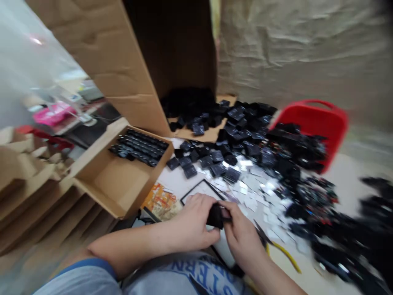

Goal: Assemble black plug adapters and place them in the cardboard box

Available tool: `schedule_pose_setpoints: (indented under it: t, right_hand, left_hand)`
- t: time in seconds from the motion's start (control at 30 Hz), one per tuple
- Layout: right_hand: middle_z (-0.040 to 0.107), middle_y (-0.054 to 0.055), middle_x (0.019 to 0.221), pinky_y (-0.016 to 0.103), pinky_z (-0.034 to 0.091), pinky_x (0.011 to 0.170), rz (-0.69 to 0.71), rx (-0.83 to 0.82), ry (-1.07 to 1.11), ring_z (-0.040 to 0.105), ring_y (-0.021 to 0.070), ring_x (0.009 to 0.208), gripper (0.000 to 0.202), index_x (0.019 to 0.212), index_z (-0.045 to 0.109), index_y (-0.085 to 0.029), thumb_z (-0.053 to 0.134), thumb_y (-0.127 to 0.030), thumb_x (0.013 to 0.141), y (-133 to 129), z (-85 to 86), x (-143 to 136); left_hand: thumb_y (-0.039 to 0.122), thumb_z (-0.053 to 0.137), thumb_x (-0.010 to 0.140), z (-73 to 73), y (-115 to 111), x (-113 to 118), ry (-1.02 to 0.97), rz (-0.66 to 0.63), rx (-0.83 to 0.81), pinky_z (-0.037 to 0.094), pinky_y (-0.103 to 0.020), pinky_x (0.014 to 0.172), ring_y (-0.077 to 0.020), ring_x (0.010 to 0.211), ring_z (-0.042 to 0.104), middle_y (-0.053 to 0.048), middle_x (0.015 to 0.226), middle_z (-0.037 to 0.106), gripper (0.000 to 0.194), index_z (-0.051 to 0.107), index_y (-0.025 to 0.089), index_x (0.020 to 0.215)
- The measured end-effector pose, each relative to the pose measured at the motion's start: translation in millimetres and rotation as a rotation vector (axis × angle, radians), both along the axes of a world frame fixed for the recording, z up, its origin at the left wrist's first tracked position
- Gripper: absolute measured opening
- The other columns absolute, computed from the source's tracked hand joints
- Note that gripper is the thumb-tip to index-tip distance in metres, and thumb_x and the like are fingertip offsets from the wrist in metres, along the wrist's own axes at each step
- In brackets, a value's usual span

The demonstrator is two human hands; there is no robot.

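Near the front of the white table, my left hand (198,219) has its fingers closed round a small black piece (215,216). My right hand (241,233) meets it from the right, its thumb and fingers pinching the right end of the same piece, where a dark reddish part shows. Both hands almost touch. Under them lies a black-edged flat frame (199,187). Pliers with yellow handles (287,255) rest just right of my right hand. Small square black pieces (217,156) and shiny white squares (245,186) are scattered beyond the hands.
An open cardboard box (118,180) holds rows of black pieces at the left. Behind it stands a large carton (135,73). A red basket (334,127) lies tipped at the right beside heaped dark parts (319,200). Stacked cardboard (33,205) fills the far left.
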State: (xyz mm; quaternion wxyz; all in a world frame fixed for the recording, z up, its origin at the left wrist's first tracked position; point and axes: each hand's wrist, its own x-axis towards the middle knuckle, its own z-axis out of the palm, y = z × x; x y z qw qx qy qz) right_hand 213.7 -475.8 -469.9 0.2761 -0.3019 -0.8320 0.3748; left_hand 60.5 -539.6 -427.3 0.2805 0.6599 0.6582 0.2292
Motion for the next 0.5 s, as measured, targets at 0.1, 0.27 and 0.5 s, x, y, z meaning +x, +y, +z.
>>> schedule_pose_setpoints:
  t: [0.1, 0.27, 0.5]
  right_hand:
    - [0.066, 0.009, 0.105, 0.032, 0.058, 0.071, 0.04, -0.297, 0.009, 0.068, 0.0187, 0.081, 0.045, 0.139, 0.038, -0.023, 0.04, -0.025, 0.094, 7, 14.2, -16]
    - [0.066, 0.011, 0.113, 0.034, 0.059, 0.077, 0.014, -0.418, 0.036, 0.069, 0.0219, 0.092, 0.064, 0.145, 0.03, -0.028, 0.052, -0.051, 0.09, 19, 27.7, -20]
    - [0.07, 0.013, 0.105, 0.031, 0.06, 0.075, -0.071, -0.4, -0.05, 0.071, 0.0232, 0.089, 0.069, 0.135, 0.045, -0.02, 0.056, -0.062, 0.082, 31, -3.3, 3]
  left_hand:
    - [0.023, 0.071, 0.067, 17.8, -4, -38, 0.118, 0.086, 0.106, 0.04, -0.049, 0.1, -0.0306, 0.114, 0.048, -0.01, 0.121, 0.055, 0.049, 0.059, 0.021, 0.114]
    - [0.027, 0.071, 0.072, 27.8, -27, -139, 0.091, 0.487, 0.149, 0.047, -0.041, 0.096, -0.0244, 0.104, 0.059, -0.007, 0.109, 0.063, 0.042, 0.06, 0.021, 0.112]
    - [0.024, 0.071, 0.071, -16.4, -43, -260, 0.245, 0.878, -0.029, 0.054, -0.033, 0.08, -0.0193, 0.083, 0.067, -0.002, 0.096, 0.066, 0.052, 0.048, 0.019, 0.118]
